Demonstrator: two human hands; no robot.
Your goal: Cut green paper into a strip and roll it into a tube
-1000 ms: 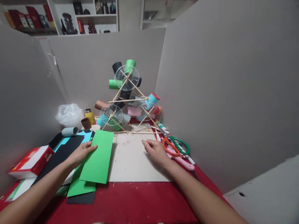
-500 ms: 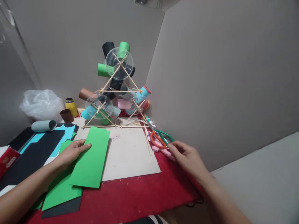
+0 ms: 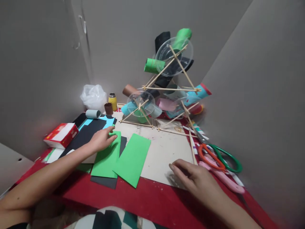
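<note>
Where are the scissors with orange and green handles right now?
In the head view, the scissors lie toward the right, just beyond the right hand, overlapping a pink handle.

Green paper sheet, left [image 3: 106, 162] — plain, rectangular, uncut along its visible edges; lies flat, long side running away from the viewer, with black paper [image 3: 104, 182] projecting beyond its near edge. Green paper sheet, right [image 3: 132, 160] — same colour, likewise rectangular; lies turned clockwise, its near-left corner overlapping the left sheet, its far portion on the pale board [image 3: 164, 156], its near corner past the board's front edge.
</note>
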